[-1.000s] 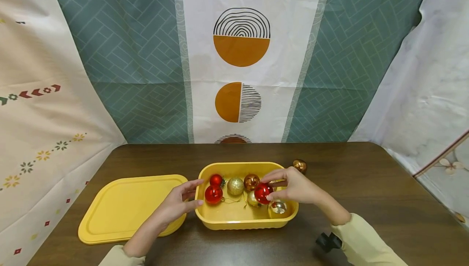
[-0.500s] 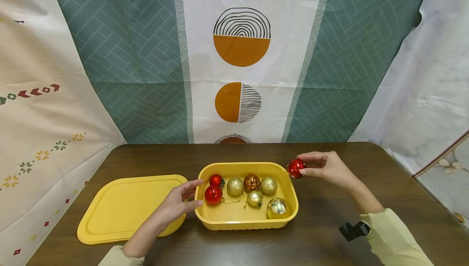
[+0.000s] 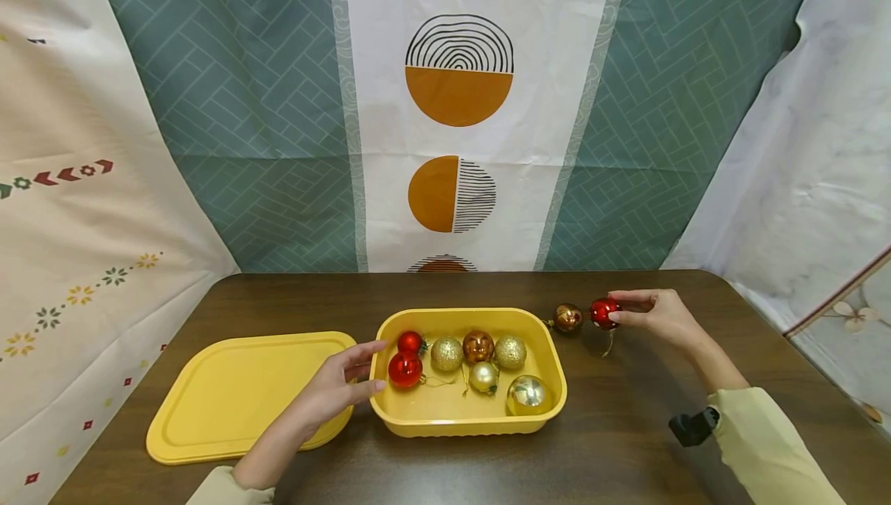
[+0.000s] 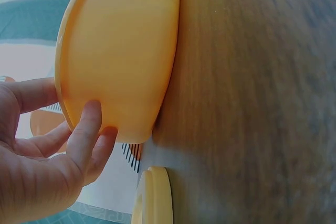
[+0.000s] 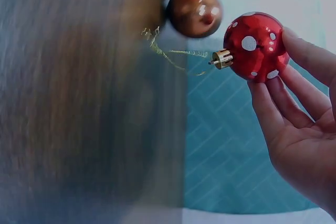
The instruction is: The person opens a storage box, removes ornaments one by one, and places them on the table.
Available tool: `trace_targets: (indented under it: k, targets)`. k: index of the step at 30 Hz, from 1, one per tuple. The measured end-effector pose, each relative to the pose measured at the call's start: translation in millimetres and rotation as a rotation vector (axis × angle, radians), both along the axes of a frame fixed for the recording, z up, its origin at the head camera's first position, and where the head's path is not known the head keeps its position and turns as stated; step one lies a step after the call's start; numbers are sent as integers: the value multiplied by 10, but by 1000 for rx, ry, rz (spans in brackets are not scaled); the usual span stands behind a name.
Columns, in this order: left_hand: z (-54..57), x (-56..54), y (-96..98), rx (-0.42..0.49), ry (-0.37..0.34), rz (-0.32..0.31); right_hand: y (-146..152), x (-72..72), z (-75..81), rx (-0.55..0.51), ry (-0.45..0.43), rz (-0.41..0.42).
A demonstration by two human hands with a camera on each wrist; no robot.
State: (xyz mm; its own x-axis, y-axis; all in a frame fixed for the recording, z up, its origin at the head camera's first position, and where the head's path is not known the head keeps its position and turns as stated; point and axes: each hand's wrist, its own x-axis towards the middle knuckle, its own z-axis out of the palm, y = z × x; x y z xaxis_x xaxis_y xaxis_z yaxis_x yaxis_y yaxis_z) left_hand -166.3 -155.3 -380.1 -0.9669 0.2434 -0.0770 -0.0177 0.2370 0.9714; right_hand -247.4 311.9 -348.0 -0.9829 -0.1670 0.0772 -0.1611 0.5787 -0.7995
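Observation:
My right hand (image 3: 657,318) holds a shiny red Christmas bauble (image 3: 604,313) with fingertips and thumb, beyond the box's right end. In the right wrist view the bauble (image 5: 257,48) shows white dots, a gold cap and a dangling gold string. Beside it a bronze bauble (image 3: 567,318) lies on the table. My left hand (image 3: 341,381) touches the left end of a yellow plastic box (image 3: 468,426). The left wrist view has its fingers (image 4: 90,129) spread against the outer wall. Inside the box are two red baubles (image 3: 406,370), a bronze one (image 3: 478,346) and several gold ones (image 3: 527,395).
A yellow lid (image 3: 244,393) lies flat on the dark wooden table (image 3: 445,470), left of the box and partly behind the left forearm. Patterned curtains (image 3: 445,141) hang along the far edge of the table. A black wrist device (image 3: 694,428) sits at the right sleeve.
My right hand has lifted the dotted red bauble out of the box and carried it right, past the bronze bauble on the table. The left hand has stayed at the box.

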Motion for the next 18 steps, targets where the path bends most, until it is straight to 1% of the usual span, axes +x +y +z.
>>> trace_targets:
  k: [7, 13, 18]
  targets:
    - [5, 2, -3, 2, -6, 4, 73, -129, -113, 99, 5, -37]
    - [3, 1, 5, -1, -18, 14, 61, -235, -215, 161, 19, -40]
    - [4, 3, 0, 6, -20, 12, 47, -293, -265, 207, 42, -32]
